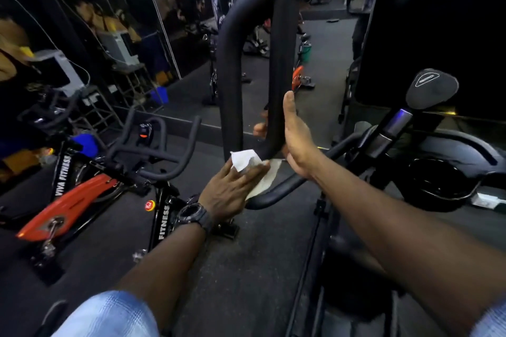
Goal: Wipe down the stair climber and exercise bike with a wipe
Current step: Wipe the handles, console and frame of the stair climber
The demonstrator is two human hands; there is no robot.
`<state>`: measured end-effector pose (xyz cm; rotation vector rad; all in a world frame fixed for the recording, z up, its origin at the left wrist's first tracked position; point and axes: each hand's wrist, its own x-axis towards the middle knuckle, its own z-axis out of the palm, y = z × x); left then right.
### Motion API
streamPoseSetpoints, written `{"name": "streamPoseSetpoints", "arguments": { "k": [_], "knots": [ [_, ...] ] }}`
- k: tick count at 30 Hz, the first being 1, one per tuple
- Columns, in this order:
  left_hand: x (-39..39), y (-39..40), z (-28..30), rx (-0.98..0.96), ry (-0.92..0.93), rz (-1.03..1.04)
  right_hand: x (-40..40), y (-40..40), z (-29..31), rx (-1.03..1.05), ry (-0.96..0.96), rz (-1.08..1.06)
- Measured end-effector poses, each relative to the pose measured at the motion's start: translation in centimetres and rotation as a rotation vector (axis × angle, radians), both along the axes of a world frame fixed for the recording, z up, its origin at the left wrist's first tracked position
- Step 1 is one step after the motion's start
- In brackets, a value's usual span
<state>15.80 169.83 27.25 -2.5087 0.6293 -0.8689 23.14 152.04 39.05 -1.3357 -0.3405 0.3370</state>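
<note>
A thick black padded handrail loop (pixel 282 44) of the machine rises in the middle of the view and bends at its bottom into a curved black bar (pixel 276 191). My left hand (pixel 230 189), with a dark watch on its wrist, holds a white wipe (pixel 246 161) against that bend. My right hand (pixel 297 139) grips the right upright of the loop, thumb up along the padding and fingers wrapped behind it. An exercise bike (pixel 109 172) with an orange flywheel cover and black handlebars stands at the left.
A black console panel (pixel 438 35) fills the upper right, with a padded black knob (pixel 431 87) on a post below it. A mirrored wall (pixel 109 35) runs along the back left. Dark rubber flooring (pixel 246 268) lies between the bike and the machine.
</note>
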Motion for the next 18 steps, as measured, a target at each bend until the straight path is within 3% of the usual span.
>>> {"name": "streamPoseSetpoints", "arguments": {
  "k": [7, 12, 15, 18],
  "knots": [
    [2.8, -3.0, 0.7, -0.386, -0.236, 0.044, 0.0, 0.6, -0.3, 0.065, 0.070, -0.030],
    [2.8, -4.8, -3.2, -0.840, -0.355, 0.217, 0.2, 0.2, -0.6, 0.029, 0.044, -0.024],
    [2.7, -6.5, -2.6, -1.020, -0.448, 0.277, 0.0, 0.1, -0.6, 0.026, 0.042, -0.013],
    [2.6, -6.8, 0.3, -1.388, -0.346, 0.371, -0.3, 0.3, -0.7, 0.040, 0.051, -0.034]
  ]
}}
